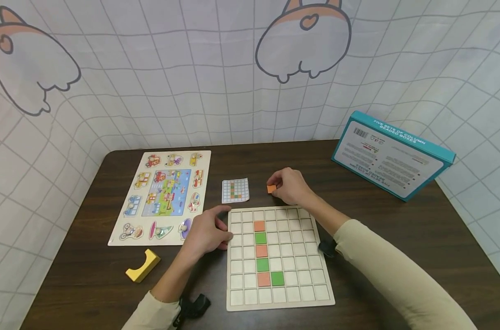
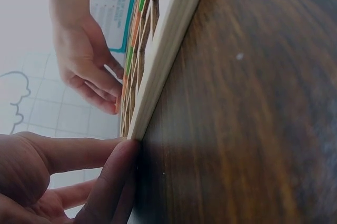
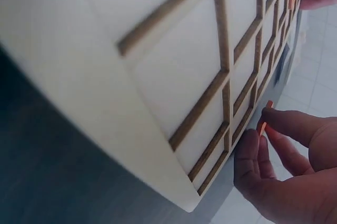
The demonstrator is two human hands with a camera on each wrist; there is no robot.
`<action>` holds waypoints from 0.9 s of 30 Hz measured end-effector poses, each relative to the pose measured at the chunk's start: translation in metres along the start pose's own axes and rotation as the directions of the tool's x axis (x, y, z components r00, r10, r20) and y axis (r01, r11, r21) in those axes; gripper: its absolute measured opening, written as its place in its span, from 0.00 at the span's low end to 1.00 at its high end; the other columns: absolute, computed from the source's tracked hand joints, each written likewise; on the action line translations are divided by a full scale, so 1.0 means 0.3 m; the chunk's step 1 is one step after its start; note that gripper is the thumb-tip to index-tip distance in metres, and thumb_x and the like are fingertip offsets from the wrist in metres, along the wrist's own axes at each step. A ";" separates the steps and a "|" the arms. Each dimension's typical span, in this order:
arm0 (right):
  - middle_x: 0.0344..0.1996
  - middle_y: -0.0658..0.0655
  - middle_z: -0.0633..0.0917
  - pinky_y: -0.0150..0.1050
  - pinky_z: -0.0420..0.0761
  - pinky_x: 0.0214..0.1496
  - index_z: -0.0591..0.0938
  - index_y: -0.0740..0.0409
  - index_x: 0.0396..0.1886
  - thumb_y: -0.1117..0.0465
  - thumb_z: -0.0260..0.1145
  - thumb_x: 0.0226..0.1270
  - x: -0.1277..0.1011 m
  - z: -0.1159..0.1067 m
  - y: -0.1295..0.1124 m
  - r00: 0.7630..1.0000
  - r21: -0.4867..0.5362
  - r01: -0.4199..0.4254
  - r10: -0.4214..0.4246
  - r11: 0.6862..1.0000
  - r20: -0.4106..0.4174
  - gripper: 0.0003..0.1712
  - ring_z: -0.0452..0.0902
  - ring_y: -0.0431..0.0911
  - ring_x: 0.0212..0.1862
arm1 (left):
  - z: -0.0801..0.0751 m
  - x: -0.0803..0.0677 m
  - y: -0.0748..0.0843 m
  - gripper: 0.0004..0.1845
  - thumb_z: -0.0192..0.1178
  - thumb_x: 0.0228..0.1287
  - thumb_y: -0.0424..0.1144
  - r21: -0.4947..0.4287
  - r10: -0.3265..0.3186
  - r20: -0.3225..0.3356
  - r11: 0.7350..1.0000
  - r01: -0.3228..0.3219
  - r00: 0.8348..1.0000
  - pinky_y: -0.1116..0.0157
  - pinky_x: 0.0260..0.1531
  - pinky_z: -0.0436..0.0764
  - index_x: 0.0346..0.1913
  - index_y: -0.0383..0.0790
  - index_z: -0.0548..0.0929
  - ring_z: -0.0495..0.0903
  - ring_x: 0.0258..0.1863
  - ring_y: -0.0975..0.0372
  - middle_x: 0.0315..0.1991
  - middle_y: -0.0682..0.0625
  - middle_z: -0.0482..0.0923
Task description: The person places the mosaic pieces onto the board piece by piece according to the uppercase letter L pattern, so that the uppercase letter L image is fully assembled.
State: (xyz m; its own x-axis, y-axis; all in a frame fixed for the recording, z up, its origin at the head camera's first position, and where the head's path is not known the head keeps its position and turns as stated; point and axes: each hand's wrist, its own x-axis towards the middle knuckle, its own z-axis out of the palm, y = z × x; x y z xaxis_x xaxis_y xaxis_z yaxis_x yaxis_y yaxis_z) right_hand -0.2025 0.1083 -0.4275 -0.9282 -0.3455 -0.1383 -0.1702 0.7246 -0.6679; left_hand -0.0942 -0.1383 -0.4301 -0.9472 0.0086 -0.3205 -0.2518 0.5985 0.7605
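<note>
In the head view my right hand (image 1: 291, 185) pinches a small orange square tile (image 1: 271, 189) above the table, just beyond the far edge of a pale grid board (image 1: 280, 305). The right wrist view shows the thin orange tile (image 3: 262, 128) between thumb and fingertips. My left hand (image 1: 204, 231) touches the board's left edge with nearly straight fingers; the left wrist view shows these fingertips (image 2: 131, 145) against its side. A column of alternating orange and green tiles (image 1: 262, 265) lies in the board's cells, with another green tile (image 1: 277, 278) beside the lowest orange one.
A small card with a printed grid pattern (image 1: 235, 190) lies beyond the board. Left of it sits a picture puzzle board (image 1: 128, 195), with a yellow arch block (image 1: 144, 266) nearer me. A teal and white box (image 1: 387, 158) stands at the back right of the dark table (image 1: 402, 233).
</note>
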 end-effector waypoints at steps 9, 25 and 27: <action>0.41 0.58 0.85 0.45 0.81 0.50 0.89 0.59 0.49 0.69 0.72 0.66 -0.038 -0.010 -0.003 1.000 0.008 -0.024 0.024 1.000 -0.004 0.12 0.78 0.50 0.44 | 0.001 0.004 0.000 0.37 0.75 0.54 0.26 0.008 -0.010 0.003 1.000 0.010 1.000 0.63 0.19 0.88 0.69 0.42 0.78 0.83 0.16 0.60 0.32 0.44 0.79; 0.38 0.56 0.82 0.39 0.77 0.43 0.90 0.56 0.44 0.70 0.73 0.62 -0.157 -0.030 -0.020 0.999 -0.008 -0.016 0.016 1.000 -0.028 0.12 0.75 0.48 0.41 | 0.005 0.004 -0.004 0.37 0.74 0.54 0.25 -0.008 0.007 0.004 1.000 -0.007 1.000 0.63 0.19 0.88 0.69 0.41 0.78 0.83 0.16 0.61 0.31 0.44 0.79; 0.37 0.56 0.82 0.38 0.77 0.43 0.90 0.56 0.44 0.69 0.73 0.62 -0.178 -0.032 -0.022 1.000 -0.013 0.002 -0.002 1.000 -0.026 0.11 0.75 0.47 0.41 | 0.007 0.005 -0.007 0.36 0.73 0.54 0.24 -0.020 0.014 0.004 1.000 -0.014 1.000 0.63 0.19 0.88 0.69 0.41 0.78 0.83 0.16 0.61 0.31 0.43 0.79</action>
State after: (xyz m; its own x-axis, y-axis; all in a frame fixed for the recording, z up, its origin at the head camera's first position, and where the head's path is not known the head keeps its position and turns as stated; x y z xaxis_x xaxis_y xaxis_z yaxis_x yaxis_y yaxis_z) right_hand -0.1550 0.1278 -0.4086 -0.9360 -0.3316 -0.1178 -0.1764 0.7318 -0.6583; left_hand -0.0946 -0.1379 -0.4333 -0.9498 0.0207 -0.3121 -0.2423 0.5823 0.7761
